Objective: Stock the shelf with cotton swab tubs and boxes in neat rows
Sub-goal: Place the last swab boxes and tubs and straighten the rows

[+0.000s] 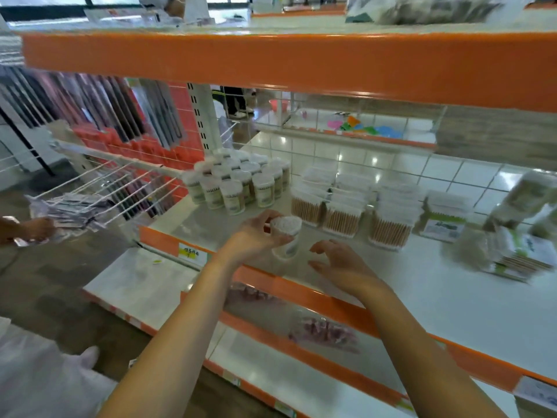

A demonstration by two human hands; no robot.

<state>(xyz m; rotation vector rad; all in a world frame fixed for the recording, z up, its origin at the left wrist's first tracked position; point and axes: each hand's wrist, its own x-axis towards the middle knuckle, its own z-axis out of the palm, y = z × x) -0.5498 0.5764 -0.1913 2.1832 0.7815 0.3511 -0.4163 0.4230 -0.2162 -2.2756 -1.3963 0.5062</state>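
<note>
Left hand (256, 233) curled round a clear cylindrical swab tub (285, 236), right hand (337, 263) loosely spread beside it

There is one view only, from a wide-angle camera worn on the person's head. It looks forward and down along both forearms at the middle shelf (452, 285), close enough that the hands sit near the centre. The orange shelf edge (271, 61) above crosses the top, bowed by the lens, and lower shelves fill the bottom.
</note>
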